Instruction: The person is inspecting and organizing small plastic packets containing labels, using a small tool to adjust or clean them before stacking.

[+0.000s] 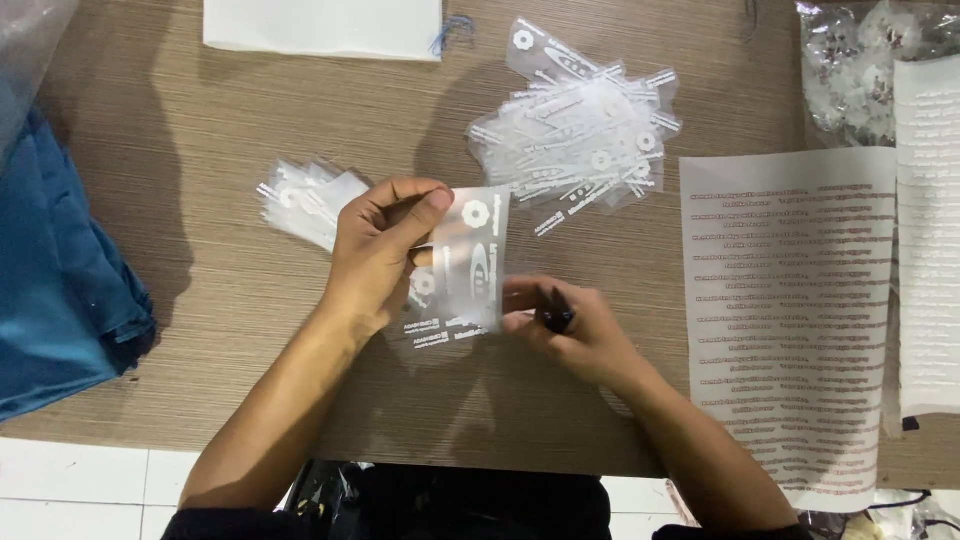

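the left hand [380,245] is pinching a clear plastic pouch [470,262] above the tabletop [230,330], while the right hand [575,330] is gripping a small black piece [555,315] just beside it.

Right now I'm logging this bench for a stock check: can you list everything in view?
clear printed bag: one, see-through with white print, held up at centre
small dark item: one, black, in the right hand's grip
large bag pile: many, clear, above centre
small bag pile: several, clear, beside the left hand
label sheets: at least two, white with red print, at right
white sheet: one, top edge
blue cloth: one, far left
wooden table: one, brown
left hand: pinches the bag
right hand: holds the dark item
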